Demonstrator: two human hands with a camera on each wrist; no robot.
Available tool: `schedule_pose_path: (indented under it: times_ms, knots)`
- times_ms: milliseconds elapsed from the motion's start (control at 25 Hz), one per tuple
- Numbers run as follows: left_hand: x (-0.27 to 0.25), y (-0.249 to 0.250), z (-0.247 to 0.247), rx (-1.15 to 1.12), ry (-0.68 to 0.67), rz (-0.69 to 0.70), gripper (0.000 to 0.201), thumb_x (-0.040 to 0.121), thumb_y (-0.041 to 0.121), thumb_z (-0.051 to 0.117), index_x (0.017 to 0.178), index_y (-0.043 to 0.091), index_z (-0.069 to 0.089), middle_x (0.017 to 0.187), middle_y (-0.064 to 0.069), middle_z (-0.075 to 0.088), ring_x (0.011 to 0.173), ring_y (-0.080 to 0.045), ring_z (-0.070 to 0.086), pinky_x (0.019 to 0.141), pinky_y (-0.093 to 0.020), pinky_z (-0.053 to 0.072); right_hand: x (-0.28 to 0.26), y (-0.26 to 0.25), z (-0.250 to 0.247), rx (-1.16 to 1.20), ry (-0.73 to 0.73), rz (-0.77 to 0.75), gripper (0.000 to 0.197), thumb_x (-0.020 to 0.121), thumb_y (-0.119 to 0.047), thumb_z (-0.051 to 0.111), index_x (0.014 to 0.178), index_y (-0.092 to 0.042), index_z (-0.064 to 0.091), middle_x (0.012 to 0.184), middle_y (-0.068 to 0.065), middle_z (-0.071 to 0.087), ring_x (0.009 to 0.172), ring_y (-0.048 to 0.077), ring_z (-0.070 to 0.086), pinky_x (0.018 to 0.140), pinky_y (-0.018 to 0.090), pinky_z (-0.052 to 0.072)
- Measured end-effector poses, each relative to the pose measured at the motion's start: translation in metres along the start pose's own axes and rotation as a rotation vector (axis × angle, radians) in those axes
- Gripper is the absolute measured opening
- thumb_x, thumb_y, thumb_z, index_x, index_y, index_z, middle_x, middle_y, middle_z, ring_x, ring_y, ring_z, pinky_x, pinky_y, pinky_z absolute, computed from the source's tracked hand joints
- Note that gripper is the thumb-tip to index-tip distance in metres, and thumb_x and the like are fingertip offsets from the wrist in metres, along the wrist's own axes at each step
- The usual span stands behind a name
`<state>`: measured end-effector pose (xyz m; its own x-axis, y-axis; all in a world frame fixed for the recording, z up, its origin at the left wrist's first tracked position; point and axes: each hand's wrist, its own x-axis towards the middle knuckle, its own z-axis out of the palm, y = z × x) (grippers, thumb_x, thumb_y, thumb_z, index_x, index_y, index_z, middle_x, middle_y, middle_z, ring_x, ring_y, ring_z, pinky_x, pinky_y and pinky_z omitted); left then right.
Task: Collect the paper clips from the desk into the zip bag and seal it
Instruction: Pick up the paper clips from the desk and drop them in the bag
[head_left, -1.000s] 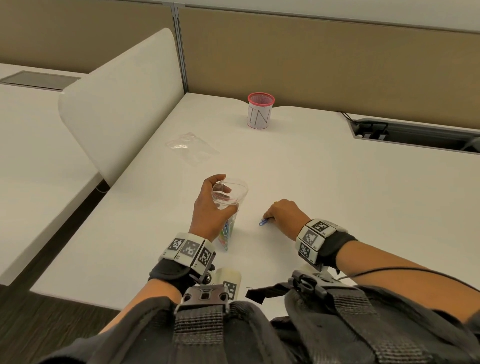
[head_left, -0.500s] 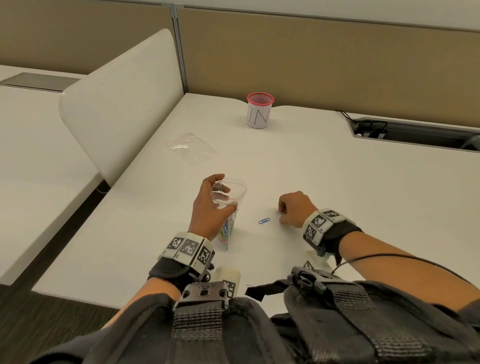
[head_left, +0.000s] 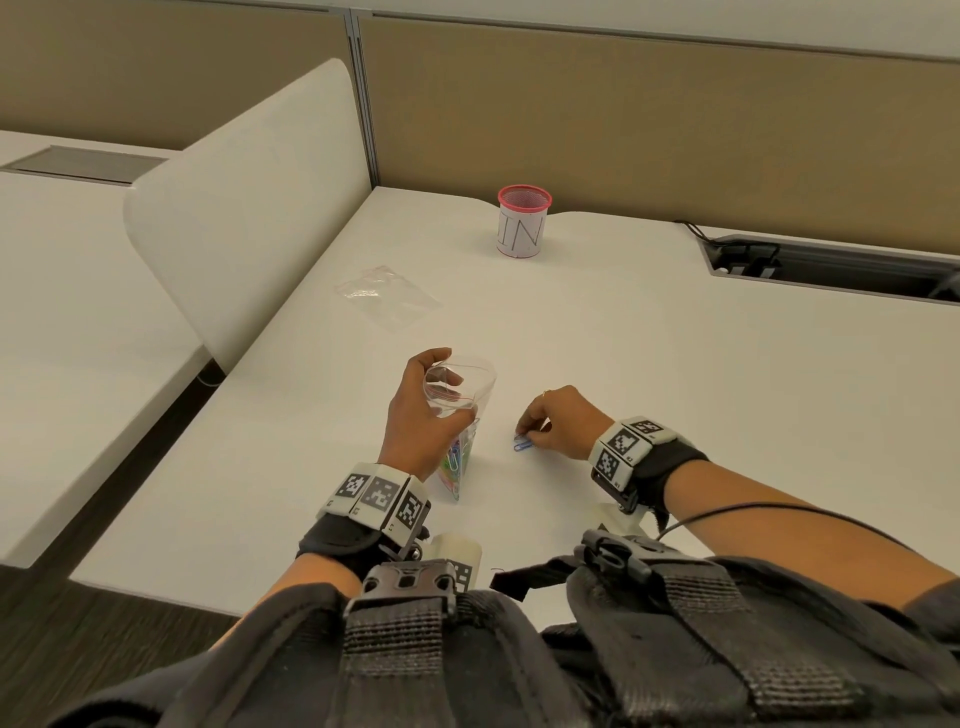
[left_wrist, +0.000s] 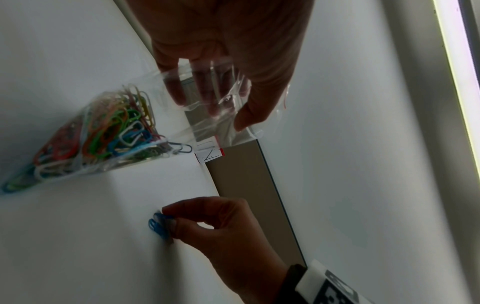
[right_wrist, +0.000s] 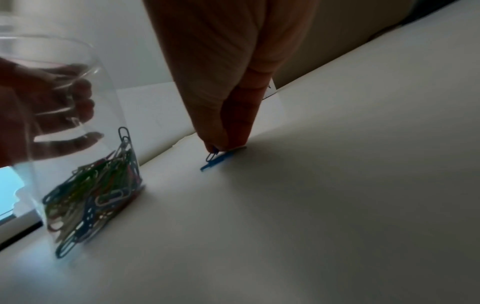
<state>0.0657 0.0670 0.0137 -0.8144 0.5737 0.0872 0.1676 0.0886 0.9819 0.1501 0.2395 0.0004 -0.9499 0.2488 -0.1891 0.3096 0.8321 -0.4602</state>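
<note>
Left hand grips the zip bag near its top, fingers curled round the clear plastic, mouth held wide open and facing up. The bag stands upright on the desk, its bottom touching the surface, a heap of coloured clips packed into the lower part. Just to the right of the bag, the right hand is down at the desk, thumb and forefinger narrowed to a pinch on a blue clip. In the right wrist view there look to be two clips there: one dark one caught up between the fingertips, and the blue one flat on the desk, touching them. Beyond the bag, toward the far left, a second clear bag lies flat. Farther back from the bag, near the partition, stands a pink-rimmed mesh cup with a paper label.
</note>
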Motion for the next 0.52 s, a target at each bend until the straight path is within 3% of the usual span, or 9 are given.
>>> schedule_pose_path:
  times_ms: [120,200,520]
  knots:
    - [0.001,-0.001,0.000,0.002,0.001,-0.001,0.058,0.062,0.012,0.066,0.111,0.031,0.043,0.090,0.009,0.054,0.092,-0.019,0.056,0.087,-0.033,0.046,-0.003,0.001,-0.002,-0.109,-0.066,-0.072,0.025,0.088,-0.008,0.055,0.108,-0.003,0.070,0.117,0.013,0.066,0.107,0.026,0.060,0.093,0.026,0.042]
    - [0.001,-0.001,0.000,0.004,0.001,0.003,0.057,0.063,0.010,0.067,0.112,0.030,0.043,0.090,0.009,0.054,0.091,-0.019,0.055,0.087,-0.033,0.045,-0.007,0.002,-0.003,-0.129,-0.118,-0.092,0.028,0.089,-0.010,0.055,0.115,-0.004,0.066,0.123,0.012,0.060,0.109,0.026,0.058,0.095,0.027,0.043]
    - [0.001,0.000,0.001,-0.001,0.005,-0.012,0.058,0.060,0.015,0.065,0.111,0.031,0.043,0.089,0.010,0.055,0.092,-0.020,0.056,0.091,-0.039,0.047,-0.002,0.000,0.000,-0.316,-0.146,-0.136,0.025,0.090,-0.017,0.056,0.108,-0.006,0.069,0.111,0.011,0.068,0.105,0.025,0.059,0.079,0.022,0.036]
